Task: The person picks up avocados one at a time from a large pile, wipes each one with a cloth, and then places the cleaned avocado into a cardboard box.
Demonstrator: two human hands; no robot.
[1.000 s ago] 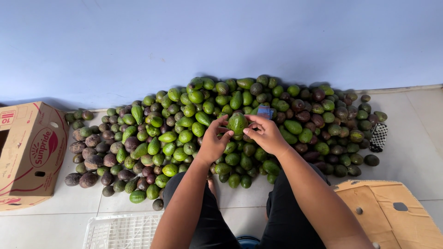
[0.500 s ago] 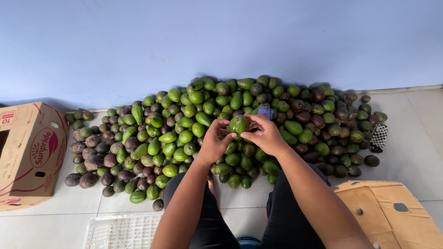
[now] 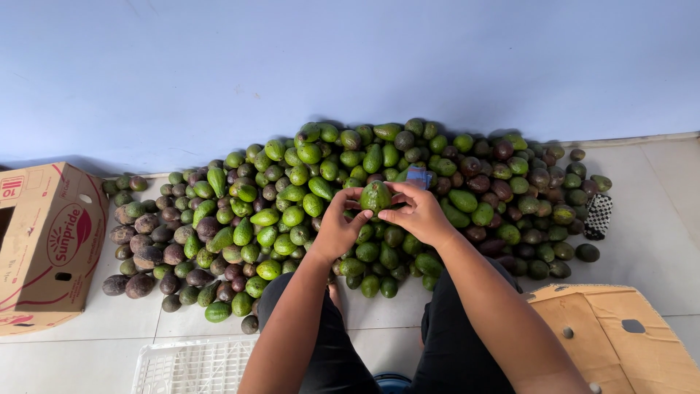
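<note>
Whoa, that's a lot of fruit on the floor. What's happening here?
A person sits on the tiled floor facing a big pile of avocados, green ones mixed with darker purplish ones. Both hands hold up a single green avocado just above the pile: the left hand grips it from one side, the right hand from the other. A cardboard box stands at the left, another cardboard box lies at the lower right, and a white plastic crate sits near the person's knee.

A pale tiled floor (image 3: 642,211) carries a wide heap of avocados (image 3: 292,211), green and dark ones, against the wall. A cardboard box (image 3: 44,248) lies left, a flattened carton (image 3: 620,343) right, a white plastic crate (image 3: 189,368) near the bottom edge.
</note>
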